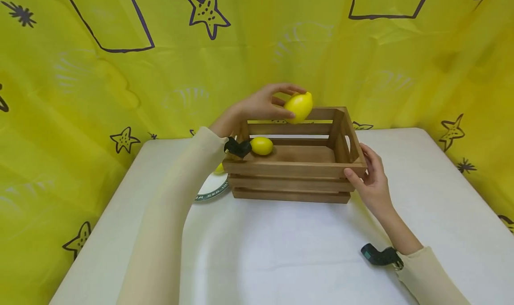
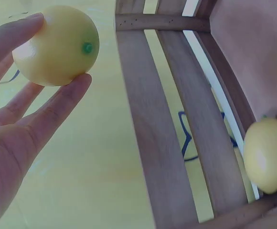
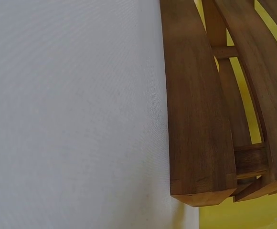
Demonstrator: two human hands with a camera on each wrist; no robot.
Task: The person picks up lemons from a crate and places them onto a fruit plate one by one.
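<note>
My left hand (image 1: 263, 105) pinches a yellow lemon (image 1: 299, 106) between thumb and fingertips, just above the back rim of a wooden slatted crate (image 1: 293, 169). The left wrist view shows that lemon (image 2: 57, 45) held in my fingers (image 2: 52, 109), with the crate slats (image 2: 153, 138) beside it. A second lemon (image 1: 261, 145) lies inside the crate at its left end, and also shows in the left wrist view (image 2: 268, 155). My right hand (image 1: 371, 178) grips the crate's front right corner. The right wrist view shows only the crate's wooden edge (image 3: 196, 119).
The crate stands on a white table (image 1: 289, 251). A white plate (image 1: 210, 189) peeks out left of the crate, with a bit of another yellow fruit (image 1: 219, 168) on it. Yellow patterned cloth (image 1: 100, 73) hangs behind and at both sides.
</note>
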